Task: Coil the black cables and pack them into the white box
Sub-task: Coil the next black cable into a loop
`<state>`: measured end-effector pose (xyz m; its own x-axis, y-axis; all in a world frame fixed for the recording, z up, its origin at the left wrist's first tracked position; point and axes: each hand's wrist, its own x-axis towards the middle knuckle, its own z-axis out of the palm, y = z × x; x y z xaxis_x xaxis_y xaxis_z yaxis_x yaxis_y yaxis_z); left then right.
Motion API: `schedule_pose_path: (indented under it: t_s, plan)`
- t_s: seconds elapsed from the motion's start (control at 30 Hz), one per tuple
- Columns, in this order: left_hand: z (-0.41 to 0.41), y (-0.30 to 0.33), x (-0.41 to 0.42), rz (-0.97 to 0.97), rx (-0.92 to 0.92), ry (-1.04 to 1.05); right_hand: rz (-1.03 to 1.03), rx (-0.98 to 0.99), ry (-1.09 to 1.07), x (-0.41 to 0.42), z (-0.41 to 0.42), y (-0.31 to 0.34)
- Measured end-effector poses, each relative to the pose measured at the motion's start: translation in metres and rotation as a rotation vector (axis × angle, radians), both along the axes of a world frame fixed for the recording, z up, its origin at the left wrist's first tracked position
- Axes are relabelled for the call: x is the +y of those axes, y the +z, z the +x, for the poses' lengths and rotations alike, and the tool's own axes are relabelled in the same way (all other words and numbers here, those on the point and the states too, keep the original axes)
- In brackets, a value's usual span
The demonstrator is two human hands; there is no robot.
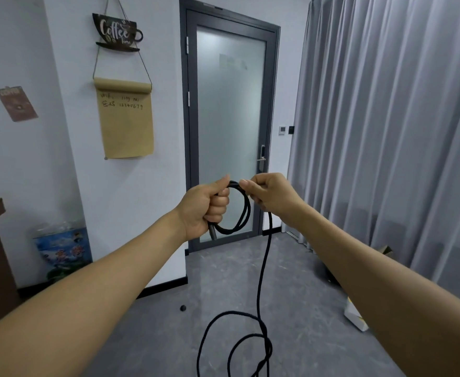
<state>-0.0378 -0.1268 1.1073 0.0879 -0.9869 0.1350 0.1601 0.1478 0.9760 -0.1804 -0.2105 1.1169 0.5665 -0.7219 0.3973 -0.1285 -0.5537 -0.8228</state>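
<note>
1. Left of centre in the frame we see our left hand (207, 206) clenched in a fist around the gathered loops of the black cable (263, 270). The coil (241, 210) hangs from that grip toward the right, and a grey connector end (212, 232) pokes out below the fist.

2. Just right of it, at centre, our right hand (271, 195) pinches the same cable at the top of the coil, fingertips nearly touching the left thumb. Both grips are closed on the cable.

3. From under the right hand the free length drops almost straight down the middle of the frame to the floor (305, 295), where it lies in loose crossing loops at the bottom centre.

4. So the slack runs vertically, below and nearer the right hand; we judge the next loop must be drawn up by that hand and passed leftward into the fist.

5. A white box (355, 318) shows at the lower right, partly hidden by our right forearm; whether it is the packing box we cannot tell.
</note>
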Motion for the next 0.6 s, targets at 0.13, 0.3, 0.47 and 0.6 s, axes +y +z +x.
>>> schedule_pose_path:
  t_s: [0.13, 0.3, 0.47, 0.6]
  plan:
    - [0.015, -0.003, 0.005, -0.009, 0.009, 0.156, 0.043, 0.023, -0.001, -0.009, -0.006, -0.017]
    - [0.046, -0.005, 0.01, -0.019, 0.119, 0.372, 0.12, 0.029, -0.058, -0.024, -0.018, -0.041]
    - [0.072, -0.003, 0.016, -0.008, 0.249, 0.61, 0.111, 0.069, -0.157, -0.029, -0.032, -0.05]
    - [0.08, -0.004, 0.016, -0.027, 0.236, 0.717, -0.091, 0.148, -0.271, -0.024, -0.028, -0.047]
